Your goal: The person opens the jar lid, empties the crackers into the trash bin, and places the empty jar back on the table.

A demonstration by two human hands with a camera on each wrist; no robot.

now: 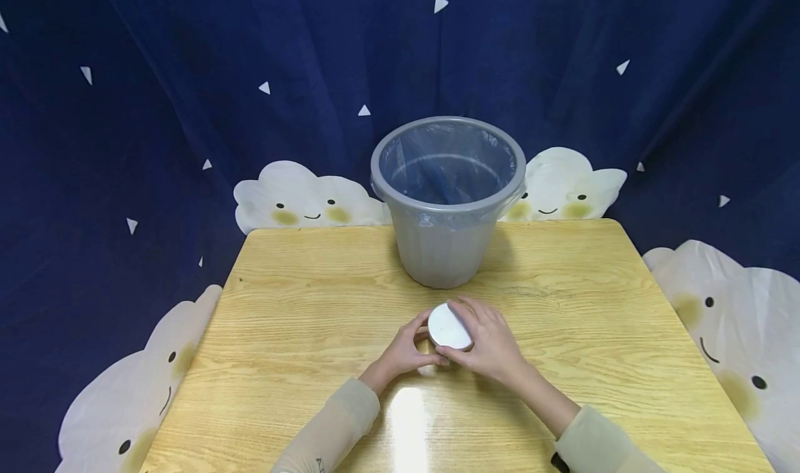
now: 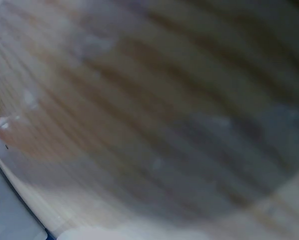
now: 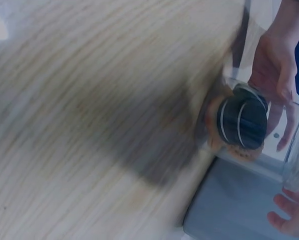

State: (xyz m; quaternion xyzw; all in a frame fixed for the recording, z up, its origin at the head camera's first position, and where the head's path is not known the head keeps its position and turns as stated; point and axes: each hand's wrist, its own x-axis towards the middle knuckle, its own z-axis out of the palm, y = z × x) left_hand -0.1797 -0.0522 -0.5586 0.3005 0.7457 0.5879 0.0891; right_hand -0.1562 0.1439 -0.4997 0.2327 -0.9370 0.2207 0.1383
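Note:
A small clear jar (image 3: 269,145) with a white round lid (image 1: 447,326) is held just above the wooden table (image 1: 312,306), near its middle. My left hand (image 1: 406,350) grips the jar's body from the left. My right hand (image 1: 492,341) curls round the lid, thumb at its near edge. In the right wrist view, dark round pieces (image 3: 242,121) show inside the jar, the left hand (image 3: 272,65) lies behind it, and my right fingertips (image 3: 289,217) sit at its bottom corner. The left wrist view is only blurred wood grain (image 2: 139,100).
A grey bin (image 1: 446,202) lined with a clear bag stands on the table's far side, right behind the hands. A dark blue curtain with white cloud figures (image 1: 300,198) surrounds the table. Bare wood lies to the left and right of the hands.

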